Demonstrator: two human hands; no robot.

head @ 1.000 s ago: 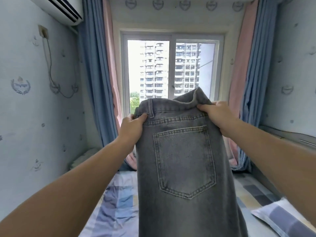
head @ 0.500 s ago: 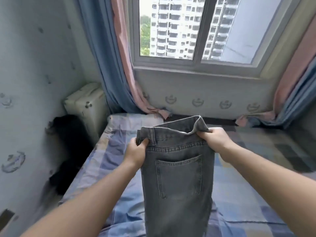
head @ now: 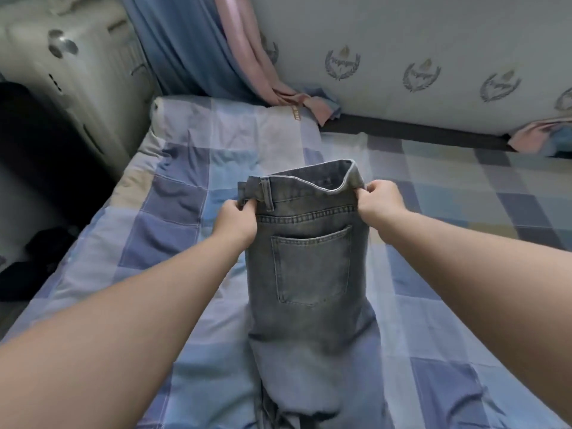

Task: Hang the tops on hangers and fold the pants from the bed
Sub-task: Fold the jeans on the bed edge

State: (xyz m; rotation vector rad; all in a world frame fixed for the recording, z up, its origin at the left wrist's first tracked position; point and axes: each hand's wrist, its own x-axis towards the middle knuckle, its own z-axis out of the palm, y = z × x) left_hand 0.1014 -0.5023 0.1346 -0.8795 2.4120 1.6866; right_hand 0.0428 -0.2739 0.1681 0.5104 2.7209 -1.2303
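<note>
Blue checked patchwork bedding (head: 185, 168) covers the bed (head: 464, 218) across most of the view. A pale wall printed with grey crests (head: 402, 26) stands behind it, blue and pink curtains (head: 185, 41) are in the far corner, and a white hard-shell suitcase (head: 71, 82) sits just beside the bed on the left. We hold a pair of grey washed denim jeans (head: 312, 289) over the middle of the bed, doubled lengthwise so that one stitched back pocket (head: 311, 267) faces us. Our left hand (head: 236, 222) pinches the waistband (head: 309, 188) at its left end, next to a belt loop (head: 267, 193), fingers curled over the denim; our right hand (head: 379, 201) grips the right end the same way. The waistband is raised above the bedding while the legs reach the bed and bunch near the bottom edge of the view.

We judge the step to be laying the jeans flat before folding. To do it well we should keep both pinches firm and the waistband stretched level between them, so neither side sags. Carrying the band away from us as we lower it would draw the bunched legs straight rather than pile them. The waist gapes open at the right, so the two layers likely need squaring once down. Denim is stiff; a crease set now would probably carry through every later fold, so a smoothing pass with flat palms seems worth it.
</note>
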